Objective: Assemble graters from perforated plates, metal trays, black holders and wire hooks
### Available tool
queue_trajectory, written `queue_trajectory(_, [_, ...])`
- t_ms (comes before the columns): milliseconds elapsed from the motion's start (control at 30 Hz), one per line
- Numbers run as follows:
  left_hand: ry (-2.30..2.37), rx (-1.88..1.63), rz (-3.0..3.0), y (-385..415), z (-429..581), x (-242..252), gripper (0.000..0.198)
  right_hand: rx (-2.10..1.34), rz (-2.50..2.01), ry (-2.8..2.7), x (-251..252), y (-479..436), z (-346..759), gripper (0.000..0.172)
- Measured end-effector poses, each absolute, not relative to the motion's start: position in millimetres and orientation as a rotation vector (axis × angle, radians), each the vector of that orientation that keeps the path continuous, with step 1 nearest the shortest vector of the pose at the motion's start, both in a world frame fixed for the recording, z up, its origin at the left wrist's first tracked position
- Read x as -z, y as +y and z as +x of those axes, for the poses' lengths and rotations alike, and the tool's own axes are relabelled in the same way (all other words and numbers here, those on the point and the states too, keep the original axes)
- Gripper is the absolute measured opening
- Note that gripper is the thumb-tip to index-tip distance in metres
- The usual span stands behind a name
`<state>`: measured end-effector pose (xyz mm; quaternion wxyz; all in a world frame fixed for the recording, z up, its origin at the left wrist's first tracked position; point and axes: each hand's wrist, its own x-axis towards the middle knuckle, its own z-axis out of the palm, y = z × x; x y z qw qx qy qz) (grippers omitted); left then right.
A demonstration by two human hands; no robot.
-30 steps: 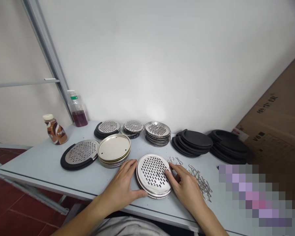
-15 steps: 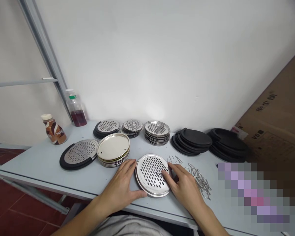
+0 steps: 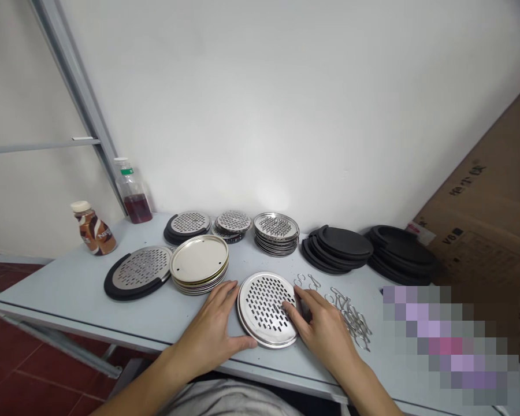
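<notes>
In the head view a round grater plate (image 3: pixel 262 297), metal with rows of slots, lies on another metal rim near the table's front edge. At its left side, my left hand (image 3: pixel 210 332) is open, the thumb stretched toward the lower rim and the fingers pointing to the upper left rim. My right hand (image 3: pixel 325 323) is closed at the right edge, its thumb over the slotted face and its fingers along the rim; the fingertips' undersides are hidden. Just right of this hand lie loose wire rings and metal clips (image 3: pixel 355 318).
Behind stand a stack of cream-topped metal discs (image 3: pixel 201 258), a black-rimmed grater (image 3: pixel 141 268), stacked grater plates (image 3: pixel 276 226) and black round holders (image 3: pixel 344 242). Two bottles (image 3: pixel 134 193) are at left, a cardboard box (image 3: pixel 481 214) at right. A wall backs the table (image 3: pixel 69 289).
The whole view has shifted very slightly. Hands and grater plate keep the same positions relative to each other.
</notes>
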<state>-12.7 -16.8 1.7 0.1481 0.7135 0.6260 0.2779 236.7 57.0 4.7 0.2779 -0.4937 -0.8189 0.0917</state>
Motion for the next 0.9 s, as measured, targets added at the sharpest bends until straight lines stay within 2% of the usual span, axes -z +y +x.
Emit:
queue_trajectory(267, [1.811,-0.765,2.042,-16.3,-13.9,0.1,0.096,-0.137,-1.373,-2.262,-1.4,58.6,235.0,0.042])
queue_trajectory(467, [1.741,-0.768,2.12,-17.8,-14.1,-0.3,0.11,0.005,-1.204,-2.21,-2.1,56.4,236.9,0.042])
queue_trajectory(667, [1.702,-0.631,2.22,-18.1,-12.1,-6.3,0.09,-0.035,-1.022,-2.314,-8.1,54.2,234.7,0.027])
queue_trajectory(900, [1.731,-0.63,2.232,-16.3,-10.8,-4.8,0.078,-0.168,-1.014,-2.306,-5.3,54.6,234.3,0.029])
